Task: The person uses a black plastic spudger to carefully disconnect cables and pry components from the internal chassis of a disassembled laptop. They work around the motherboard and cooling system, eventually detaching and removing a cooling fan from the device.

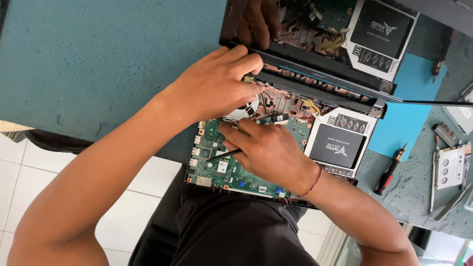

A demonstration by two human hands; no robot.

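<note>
An opened laptop (295, 98) lies at the near edge of the table with its green motherboard (217, 170) bare. My left hand (214, 83) lies over the fan area by the hinge. Its fingers are curled together at a small pale part among the wires, and I cannot tell if they grip it. My right hand (268, 150), with a thread bracelet on the wrist, rests on the board and holds a thin black tool (224, 155) that points left over it. To the right of that hand, a black drive (340, 145) sits in a white caddy.
The laptop's glossy screen (345, 29) stands behind the hinge and mirrors the hand and drive. A blue mat (409, 118), a red-and-black screwdriver (389, 175), a bit holder (446, 133) and a white metal bracket (451, 167) lie to the right. The teal tabletop (98, 59) stretches left, with white floor tiles (29, 167) below.
</note>
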